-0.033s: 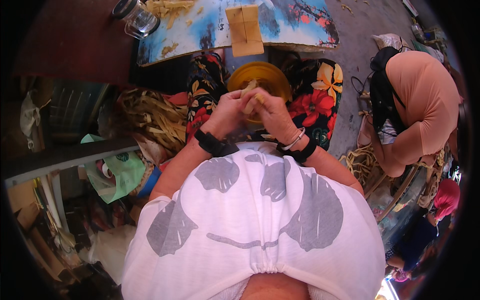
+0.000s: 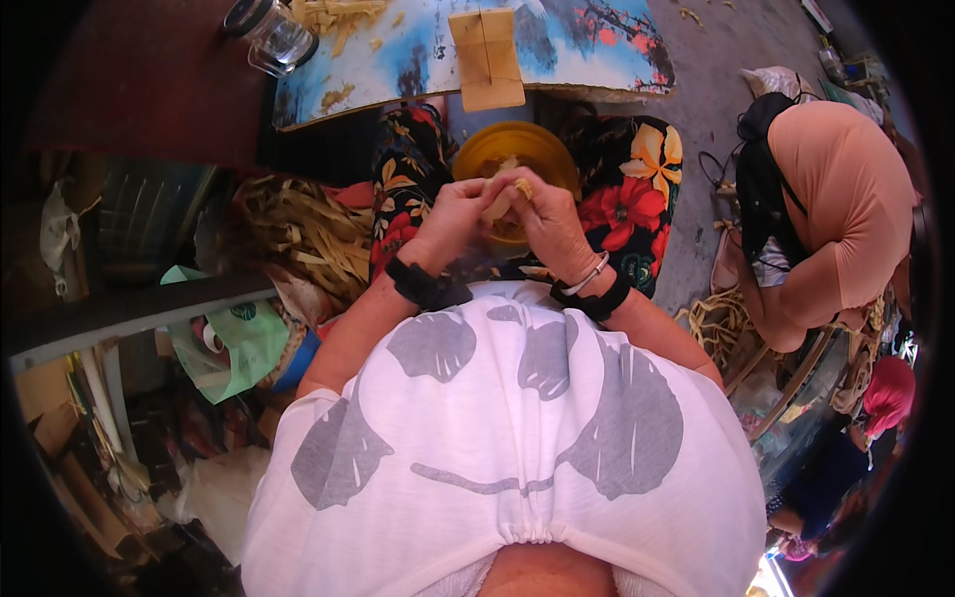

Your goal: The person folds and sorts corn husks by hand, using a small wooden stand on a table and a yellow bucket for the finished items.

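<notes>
The painted worktop (image 2: 587, 50) runs across the top, close enough to reach, with a folded tan card (image 2: 485, 58) and a glass jar (image 2: 271, 38) on it. A heap of pale strips (image 2: 298, 239) lies at the person's left, handy for picking. The yellow bowl (image 2: 515, 159) sits in the floral lap, right under the hands to catch what drops. Left hand (image 2: 460, 221) and right hand (image 2: 542, 221) meet above it, fingers pinched on a small pale piece (image 2: 500, 202) held between them. Against the earlier frame, nothing has shifted: same grip, same bowl.
</notes>
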Demonstrator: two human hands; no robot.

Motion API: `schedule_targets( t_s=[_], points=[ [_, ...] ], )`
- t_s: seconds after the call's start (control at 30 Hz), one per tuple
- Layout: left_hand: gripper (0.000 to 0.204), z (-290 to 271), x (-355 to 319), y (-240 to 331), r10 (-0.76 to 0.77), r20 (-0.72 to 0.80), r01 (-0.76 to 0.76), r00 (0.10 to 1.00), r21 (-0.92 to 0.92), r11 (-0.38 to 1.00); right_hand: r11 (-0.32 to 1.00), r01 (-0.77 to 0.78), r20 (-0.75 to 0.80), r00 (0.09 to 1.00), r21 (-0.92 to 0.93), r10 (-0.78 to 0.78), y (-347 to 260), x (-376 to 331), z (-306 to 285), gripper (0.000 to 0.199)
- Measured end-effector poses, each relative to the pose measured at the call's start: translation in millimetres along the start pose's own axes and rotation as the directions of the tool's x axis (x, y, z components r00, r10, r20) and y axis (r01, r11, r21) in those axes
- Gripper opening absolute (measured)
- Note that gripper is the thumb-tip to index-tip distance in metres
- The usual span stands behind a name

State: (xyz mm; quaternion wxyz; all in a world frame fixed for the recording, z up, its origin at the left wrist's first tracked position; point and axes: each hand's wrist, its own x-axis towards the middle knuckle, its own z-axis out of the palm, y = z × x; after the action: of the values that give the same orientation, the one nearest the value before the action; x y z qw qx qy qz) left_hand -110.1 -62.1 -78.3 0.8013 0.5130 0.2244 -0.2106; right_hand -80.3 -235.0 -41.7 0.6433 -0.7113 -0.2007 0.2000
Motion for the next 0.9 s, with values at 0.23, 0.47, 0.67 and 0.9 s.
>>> schedule_targets(
  t_s=[0.23, 0.47, 0.67, 0.9],
  points=[
    [0.032, 12.9, -19.5, 18.3, 0.634, 0.444, -0.318, 0.633, 0.896, -0.31, 0.99, -0.025, -0.166, 0.986, -0.136, 0.002, 50.5, 18.7, -2.5, 0.019],
    [0.037, 17.6, -19.9, 12.4, 0.715, 0.398, -0.256, 0.575, 0.917, -0.304, 0.981, -0.084, -0.164, 0.985, -0.173, 0.055, 37.5, 24.0, 1.9, 0.025],
    [0.033, 13.8, -14.9, 14.6, 0.744, 0.243, -0.425, 0.622, 0.903, 0.061, 0.988, -0.004, -0.052, 0.999, -0.154, -0.004, 36.0, 20.5, -0.3, 0.024],
    [0.032, 10.1, -7.1, 14.4, 0.8, 0.231, -0.552, 0.554, 0.822, 0.144, 0.544, -0.512, 0.419, 0.859, 0.665, 0.295, 38.8, 24.3, -12.1, 0.023]
  ],
)
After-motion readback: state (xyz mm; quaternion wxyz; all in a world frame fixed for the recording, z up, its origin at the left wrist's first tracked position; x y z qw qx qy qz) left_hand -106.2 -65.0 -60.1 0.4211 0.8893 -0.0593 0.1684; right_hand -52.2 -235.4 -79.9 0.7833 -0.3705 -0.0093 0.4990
